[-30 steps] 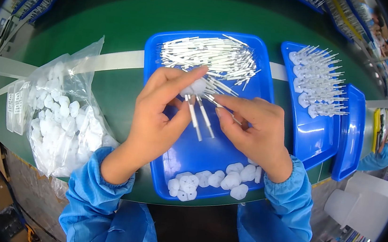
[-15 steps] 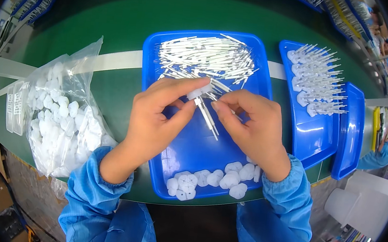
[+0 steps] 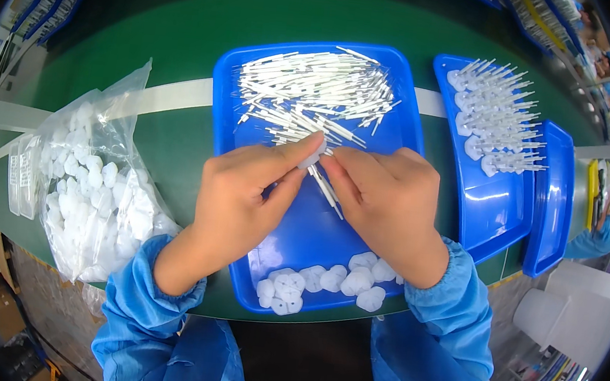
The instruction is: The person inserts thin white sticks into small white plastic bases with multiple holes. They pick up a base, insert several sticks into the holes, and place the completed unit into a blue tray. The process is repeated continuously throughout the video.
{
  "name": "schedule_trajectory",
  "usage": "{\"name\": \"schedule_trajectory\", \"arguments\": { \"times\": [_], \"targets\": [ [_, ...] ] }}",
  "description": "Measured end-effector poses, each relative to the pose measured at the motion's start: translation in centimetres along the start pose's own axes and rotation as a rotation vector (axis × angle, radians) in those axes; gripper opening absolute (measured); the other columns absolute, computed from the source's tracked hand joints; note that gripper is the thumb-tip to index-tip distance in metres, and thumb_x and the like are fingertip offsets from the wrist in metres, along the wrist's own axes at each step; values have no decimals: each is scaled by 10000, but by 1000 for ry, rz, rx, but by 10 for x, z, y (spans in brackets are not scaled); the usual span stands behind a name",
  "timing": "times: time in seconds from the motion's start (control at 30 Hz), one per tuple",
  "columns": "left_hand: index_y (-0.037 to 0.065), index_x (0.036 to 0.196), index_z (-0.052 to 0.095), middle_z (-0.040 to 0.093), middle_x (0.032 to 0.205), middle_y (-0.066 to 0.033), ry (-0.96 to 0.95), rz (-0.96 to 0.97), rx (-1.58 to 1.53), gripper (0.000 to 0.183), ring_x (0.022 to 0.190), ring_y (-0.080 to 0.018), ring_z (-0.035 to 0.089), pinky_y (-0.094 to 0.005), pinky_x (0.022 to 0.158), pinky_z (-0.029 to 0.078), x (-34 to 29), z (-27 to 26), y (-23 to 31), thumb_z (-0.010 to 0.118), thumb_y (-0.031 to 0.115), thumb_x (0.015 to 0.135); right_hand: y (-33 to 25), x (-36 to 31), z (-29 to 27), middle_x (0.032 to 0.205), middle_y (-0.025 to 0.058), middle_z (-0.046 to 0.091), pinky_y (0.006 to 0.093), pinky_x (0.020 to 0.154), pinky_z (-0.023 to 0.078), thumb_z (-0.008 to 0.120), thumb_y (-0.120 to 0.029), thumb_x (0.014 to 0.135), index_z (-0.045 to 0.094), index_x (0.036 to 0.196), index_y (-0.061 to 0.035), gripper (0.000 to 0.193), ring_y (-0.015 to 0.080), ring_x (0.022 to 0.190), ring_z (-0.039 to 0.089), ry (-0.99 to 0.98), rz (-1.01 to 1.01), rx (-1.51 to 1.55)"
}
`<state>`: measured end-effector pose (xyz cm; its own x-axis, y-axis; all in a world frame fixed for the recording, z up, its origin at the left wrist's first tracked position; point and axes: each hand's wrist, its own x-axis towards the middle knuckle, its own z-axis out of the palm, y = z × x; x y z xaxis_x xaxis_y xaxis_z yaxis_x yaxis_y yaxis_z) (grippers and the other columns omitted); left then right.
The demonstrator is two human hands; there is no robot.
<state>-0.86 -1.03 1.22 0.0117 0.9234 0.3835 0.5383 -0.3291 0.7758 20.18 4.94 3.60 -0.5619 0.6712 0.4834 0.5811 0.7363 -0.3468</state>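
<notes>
Over the blue tray [image 3: 313, 254], my left hand [image 3: 242, 191] pinches a small white plastic disc [image 3: 313, 159] between thumb and forefinger. Several thin white rods [image 3: 327, 194] stick down out of this disc. My right hand [image 3: 389, 199] is closed in a pinch right at the disc's edge; a short white tip shows at its fingertips, looking like the end of a rod, most of it hidden by the fingers. A heap of loose white rods [image 3: 316, 80] fills the far part of the tray. Loose white discs [image 3: 359, 280] lie along its near edge.
A clear plastic bag [image 3: 107, 196] full of white discs lies at the left. Another blue tray [image 3: 492, 217] on the right carries rows of discs with rods standing in them [image 3: 498, 118]. Beside it is a narrow blue tray [image 3: 552, 209]. A white bin [image 3: 578, 312] stands beyond the green table [image 3: 188, 29].
My right hand has moved left and up, and its fingertips now meet the disc. The left hand still holds the disc, slightly lower. The whole view has shifted a little.
</notes>
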Motion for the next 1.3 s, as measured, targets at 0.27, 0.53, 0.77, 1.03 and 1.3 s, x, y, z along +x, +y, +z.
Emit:
{"name": "schedule_trajectory", "arguments": {
  "times": [0.27,0.53,0.77,1.03,1.3],
  "targets": [
    [110,1410,807,794,866,-155,4,-111,-153,510,708,-207,791,-308,703,617,-4,3,-3,808,-53,927,9,3,11,732,52,749,394,558,508,862,-182,945,798,938,-120,90,262,587,691,58,10,243],
    [54,1400,759,800,1240,-115,-40,-276,-519,482,1094,-163,756,-271,788,623,6,-1,-3,869,20,931,7,0,5,788,35,778,376,616,544,906,-188,896,822,997,-133,143,232,636,724,79,3,76],
    [77,1332,783,761,1222,-59,23,-134,-381,512,1032,-160,719,-266,760,587,6,-5,-5,937,26,846,20,5,-7,1031,59,799,367,728,561,842,-49,793,848,1210,-139,426,239,866,767,148,-188,130],
    [101,1333,802,747,1252,-62,17,-62,-297,552,1014,-176,714,-274,752,576,6,-5,-6,942,9,807,16,1,-6,1058,23,782,391,791,553,762,-4,742,854,1209,-155,499,240,911,758,41,-220,141],
    [109,1360,801,743,1266,-69,9,-62,-285,574,1012,-185,720,-285,755,580,7,-5,-4,922,-16,813,18,-1,-13,1069,34,783,401,795,556,744,9,771,855,1202,-148,472,253,916,757,20,-263,191]
  ]
}}
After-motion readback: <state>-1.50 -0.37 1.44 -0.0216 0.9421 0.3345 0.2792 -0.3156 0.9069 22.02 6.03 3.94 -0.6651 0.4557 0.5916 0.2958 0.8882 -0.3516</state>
